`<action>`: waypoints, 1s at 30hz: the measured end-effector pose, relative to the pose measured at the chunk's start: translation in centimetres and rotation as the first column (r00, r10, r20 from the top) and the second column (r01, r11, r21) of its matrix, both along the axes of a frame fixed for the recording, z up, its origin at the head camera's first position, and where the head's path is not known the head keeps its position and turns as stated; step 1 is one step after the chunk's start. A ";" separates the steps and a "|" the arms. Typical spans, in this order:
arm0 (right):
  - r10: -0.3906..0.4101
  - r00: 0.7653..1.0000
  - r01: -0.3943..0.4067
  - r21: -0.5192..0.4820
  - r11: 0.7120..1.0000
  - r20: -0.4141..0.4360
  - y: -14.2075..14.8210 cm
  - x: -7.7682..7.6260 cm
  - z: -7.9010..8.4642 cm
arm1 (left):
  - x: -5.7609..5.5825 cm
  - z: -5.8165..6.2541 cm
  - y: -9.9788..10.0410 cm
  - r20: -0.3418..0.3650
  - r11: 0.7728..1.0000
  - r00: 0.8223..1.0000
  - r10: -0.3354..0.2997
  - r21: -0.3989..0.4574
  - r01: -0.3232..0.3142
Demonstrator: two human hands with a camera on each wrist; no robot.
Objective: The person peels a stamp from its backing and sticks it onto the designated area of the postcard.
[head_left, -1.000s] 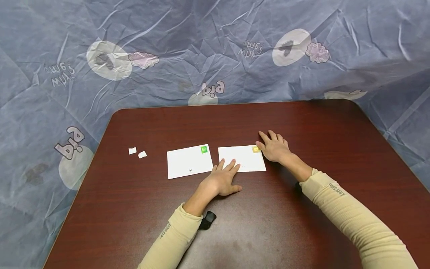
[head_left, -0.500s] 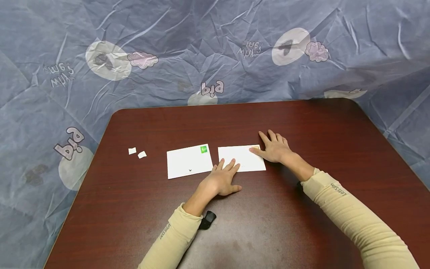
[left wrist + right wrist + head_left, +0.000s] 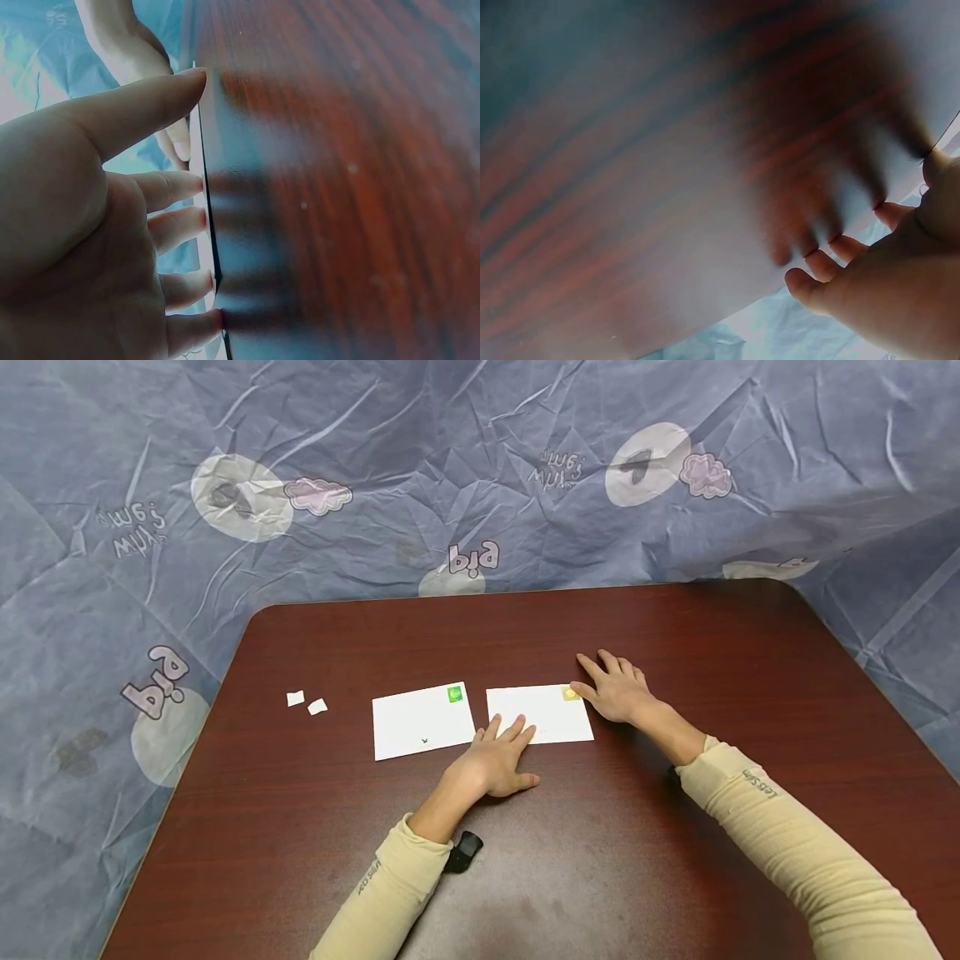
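Observation:
Two white envelopes lie flat and side by side in the head view. The right envelope has a yellow stamp at its upper right corner, and the left envelope bears a green stamp. My left hand rests its spread fingertips on the right envelope's lower left edge; its thumb is off the paper. My right hand is spread at that envelope's upper right, with the thumb touching the yellow stamp's edge and the other fingers on the table. In the right wrist view the right hand's fingers are extended.
Two small white paper pieces, one left and one right, lie on the brown table to the left of the envelopes. A blue-grey printed sheet hangs behind the table's far edge.
My right thumb moved left across the yellow stamp, covering most of it, then back right, so the stamp shows again. My left hand and both envelopes stay where they were.

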State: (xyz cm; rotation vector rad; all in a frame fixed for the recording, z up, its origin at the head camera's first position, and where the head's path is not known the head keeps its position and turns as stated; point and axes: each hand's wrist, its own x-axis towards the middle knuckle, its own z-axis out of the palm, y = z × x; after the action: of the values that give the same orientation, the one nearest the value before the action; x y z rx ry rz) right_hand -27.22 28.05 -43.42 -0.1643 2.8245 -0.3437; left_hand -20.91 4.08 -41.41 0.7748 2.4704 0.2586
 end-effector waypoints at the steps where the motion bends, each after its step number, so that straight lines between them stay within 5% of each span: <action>1: 0.002 1.000 -0.002 0.002 1.000 -0.005 0.0 0.0 0.1 | 0.0 0.1 0.0 -0.002 1.000 1.000 0.001 -0.001 -0.001; 19: 0.029 0.995 -0.030 -0.012 0.999 -0.100 0.6 -0.1 1.1 | -0.5 1.9 0.0 -0.035 0.999 0.999 0.016 0.038 -0.014; 25: 0.028 0.993 -0.032 -0.037 0.999 -0.115 0.8 0.6 0.4 | -1.1 2.0 -0.6 -0.118 0.990 0.992 0.051 0.138 -0.034; 30: 0.033 0.989 -0.043 -0.069 0.997 -0.143 1.0 1.2 -0.3 | -2.0 1.2 -2.0 -0.245 0.980 0.962 0.118 0.184 -0.073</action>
State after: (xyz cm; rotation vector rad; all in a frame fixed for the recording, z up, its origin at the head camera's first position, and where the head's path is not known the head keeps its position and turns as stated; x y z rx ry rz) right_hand -25.97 29.01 -43.75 -0.2681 2.9455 -0.4425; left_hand -22.89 2.07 -40.24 0.8032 2.7615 0.4399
